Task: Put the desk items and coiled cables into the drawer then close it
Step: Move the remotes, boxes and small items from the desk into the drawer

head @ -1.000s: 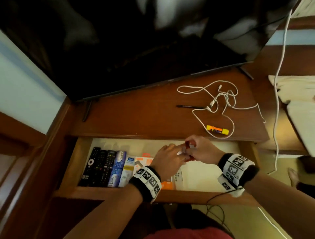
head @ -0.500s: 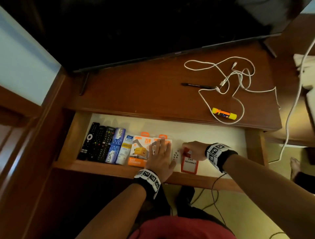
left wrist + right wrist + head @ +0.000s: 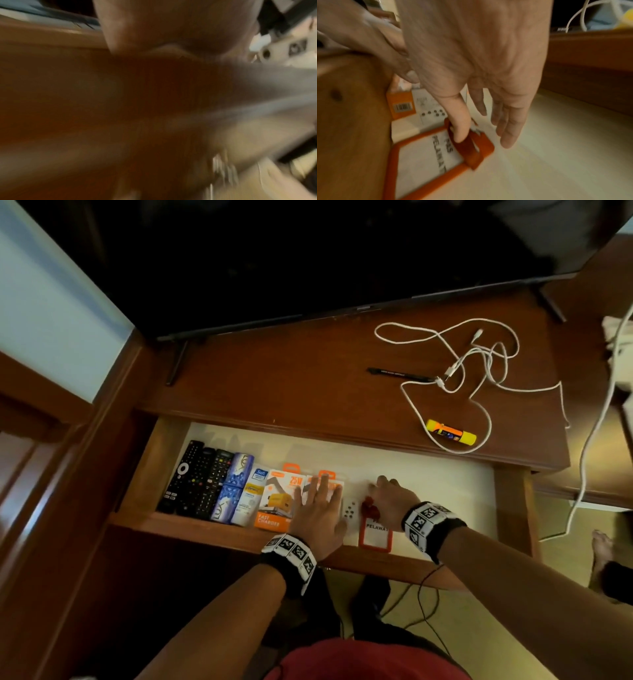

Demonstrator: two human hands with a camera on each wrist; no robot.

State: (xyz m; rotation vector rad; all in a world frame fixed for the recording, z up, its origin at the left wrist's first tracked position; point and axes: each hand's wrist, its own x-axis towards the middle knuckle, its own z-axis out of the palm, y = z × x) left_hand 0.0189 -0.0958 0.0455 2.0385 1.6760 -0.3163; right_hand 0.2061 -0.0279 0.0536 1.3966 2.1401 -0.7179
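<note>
Looking down from the head view, the open drawer [image 3: 445, 484] holds a row along its left: remotes [image 3: 198, 477], soap boxes [image 3: 233, 487], charger packs [image 3: 277, 501], a small white card [image 3: 350, 510] and an orange badge holder [image 3: 375, 534]. The left hand [image 3: 318, 511] lies flat with a spread grip on the charger packs; the right hand [image 3: 390, 501] rests at the badge's top. On the desk [image 3: 291, 392] a loose white cable [image 3: 479, 378], a black pen [image 3: 400, 373] and a yellow marker [image 3: 450, 433] still wait. That uncoiled cable could snag the drawer's front when closing.

The left wrist view is mostly blur; that grip cannot be told from it.

From the right wrist, the right hand [image 3: 479, 67] has relaxed fingers, its thumb [image 3: 460, 121] touching the badge's orange strap [image 3: 469, 150]; lifting away could drag the badge askew.
</note>
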